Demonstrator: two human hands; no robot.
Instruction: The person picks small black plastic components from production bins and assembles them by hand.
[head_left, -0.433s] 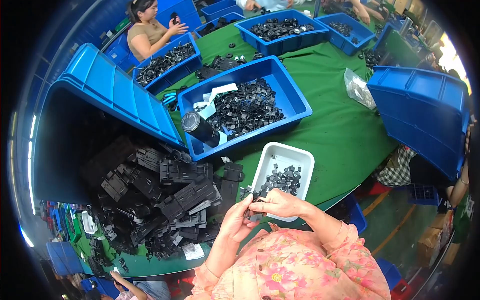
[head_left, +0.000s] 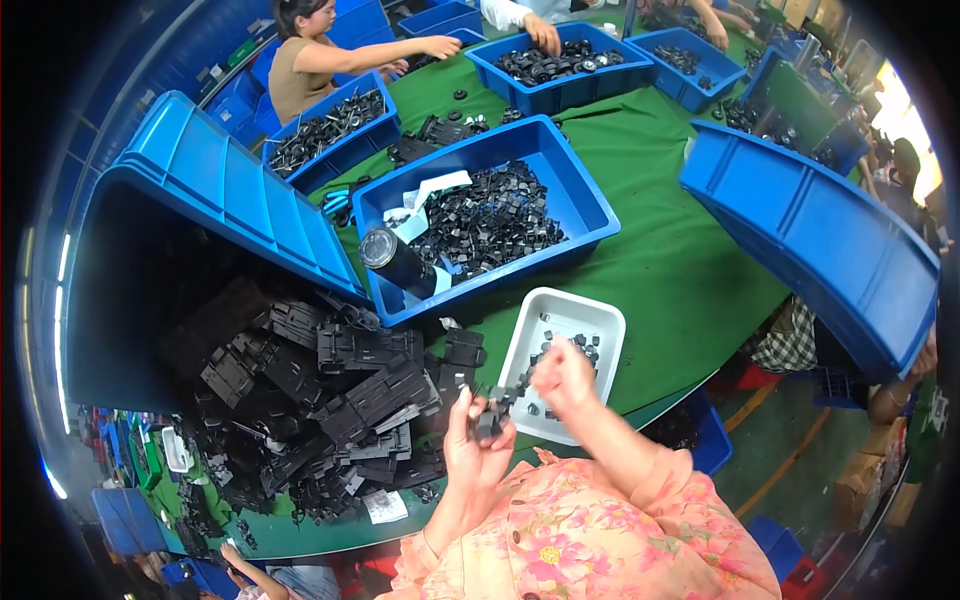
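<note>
My left hand (head_left: 474,452) is closed on a black plastic part (head_left: 491,418) with several small projections, held just in front of the white tray. My right hand (head_left: 565,380) is over the white tray (head_left: 519,352), apart from the left. Its fingers look curled and are slightly blurred; whatever they hold is hidden. Small black clips (head_left: 590,350) lie in the tray, partly covered by that hand. To the left is a heap of flat black plastic bases (head_left: 370,345), spilling from a tipped blue bin (head_left: 225,195).
A large blue bin (head_left: 590,195) holds small black parts, paper scraps and a dark lidded bottle (head_left: 390,255). Further back are a bin of black wheels (head_left: 560,97) and a bin of rod-like parts (head_left: 330,165). At right, another blue bin (head_left: 810,215) is tilted. Co-workers surround the green-covered table.
My right hand has left the left hand and moved up and right over the white tray. The right-hand blue bin has swung leftward. Co-workers across the table reach toward their bins.
</note>
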